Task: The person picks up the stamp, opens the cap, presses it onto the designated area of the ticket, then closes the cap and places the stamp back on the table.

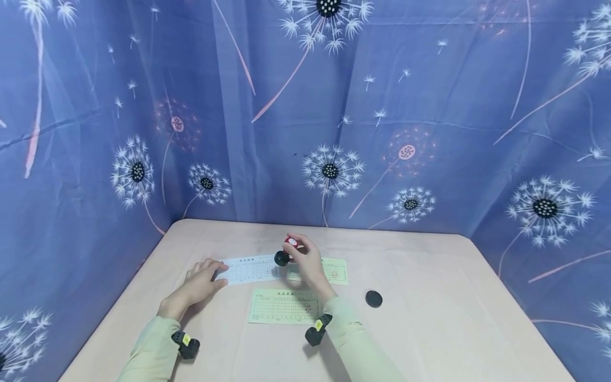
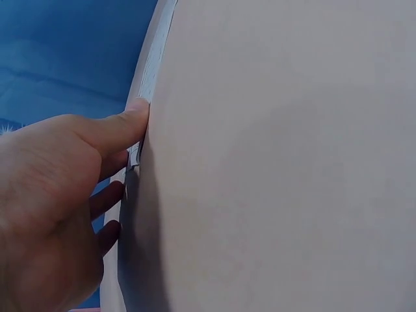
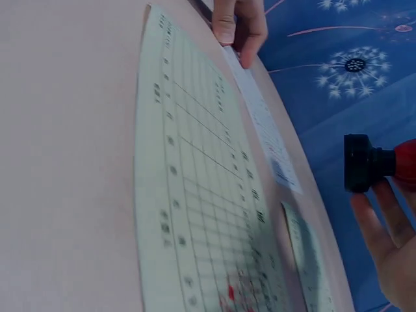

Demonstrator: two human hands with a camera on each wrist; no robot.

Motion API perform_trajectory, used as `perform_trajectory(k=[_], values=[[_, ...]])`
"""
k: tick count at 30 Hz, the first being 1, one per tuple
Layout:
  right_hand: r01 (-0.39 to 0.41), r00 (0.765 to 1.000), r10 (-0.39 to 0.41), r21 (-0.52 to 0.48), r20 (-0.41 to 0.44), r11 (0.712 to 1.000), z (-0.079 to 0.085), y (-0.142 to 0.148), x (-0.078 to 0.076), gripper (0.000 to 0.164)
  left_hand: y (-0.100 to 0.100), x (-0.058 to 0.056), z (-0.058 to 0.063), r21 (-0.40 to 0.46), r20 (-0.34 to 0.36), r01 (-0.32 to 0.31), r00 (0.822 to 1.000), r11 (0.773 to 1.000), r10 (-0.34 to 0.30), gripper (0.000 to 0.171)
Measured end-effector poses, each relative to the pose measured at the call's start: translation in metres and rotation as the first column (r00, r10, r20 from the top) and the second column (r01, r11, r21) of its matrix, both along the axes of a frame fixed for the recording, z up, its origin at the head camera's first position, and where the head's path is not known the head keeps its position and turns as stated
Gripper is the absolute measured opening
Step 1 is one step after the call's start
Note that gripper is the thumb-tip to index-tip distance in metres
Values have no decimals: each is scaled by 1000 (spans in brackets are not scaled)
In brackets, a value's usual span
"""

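Note:
My right hand grips a stamp by its red handle; the round black base stands clear of the papers in the right wrist view. A white printed form lies below and left of the stamp. At that form's left end rests my left hand, thumb and fingers apart on the paper, its tip slightly raised between them in the left wrist view. Nearer the front lies a green form with red marks at its right. Another green form is partly covered by my right hand.
A round black cap lies on the table right of my right forearm. The pale table ends at a blue dandelion-print curtain at the back and sides. Each wrist carries a black camera.

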State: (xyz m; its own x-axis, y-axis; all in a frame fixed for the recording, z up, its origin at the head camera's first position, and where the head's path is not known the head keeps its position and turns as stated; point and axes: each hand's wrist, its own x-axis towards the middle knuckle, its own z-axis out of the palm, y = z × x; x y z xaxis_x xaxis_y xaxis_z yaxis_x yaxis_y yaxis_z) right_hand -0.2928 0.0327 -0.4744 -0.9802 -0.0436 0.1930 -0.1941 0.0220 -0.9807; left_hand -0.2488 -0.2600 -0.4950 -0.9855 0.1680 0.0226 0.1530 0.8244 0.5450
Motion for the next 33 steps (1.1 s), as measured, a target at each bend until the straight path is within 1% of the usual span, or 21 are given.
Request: perform_trajectory(k=[2, 4, 9, 13, 17, 20, 23, 24, 26, 33], values=[[5, 1000, -5, -31, -6, 999, 5, 5, 2, 36, -1, 1, 1, 2, 0, 2, 1000, 1000, -2, 37], [13, 1000, -14, -51, -18, 999, 15, 9, 9, 35, -2, 1, 2, 8, 5, 0, 1000, 1000, 0, 37], [23, 998, -25, -27, -59, 999, 37, 18, 25, 34, -3, 0, 2, 15, 2, -4, 1000, 1000, 4, 38], [36, 997, -37, -12, -71, 999, 40, 25, 30, 32, -3, -2, -1, 4, -11, 2, 1000, 1000, -1, 40], [31, 997, -32, -6, -72, 999, 38, 32, 30, 34, -2, -3, -3, -28, -41, 19, 999, 999, -20, 42], [25, 997, -26, -12, -67, 1000, 28, 35, 24, 36, -2, -3, -3, -71, -60, 21, 998, 997, -26, 42], [38, 998, -39, -22, -58, 999, 18, 38, 17, 37, -3, -3, 0, -106, -71, 26, 997, 994, -34, 42], [44, 998, -45, -22, -54, 999, 15, 39, 14, 37, -2, -3, 1, -112, -74, 25, 997, 993, -34, 41], [56, 997, -56, -19, -55, 998, 13, 41, 13, 36, -2, -3, 3, -115, -84, 22, 996, 993, -32, 39], [66, 995, -68, -35, -79, 997, 9, 54, 16, 34, 1, -5, 4, -108, -157, 27, 987, 994, -44, 32]])
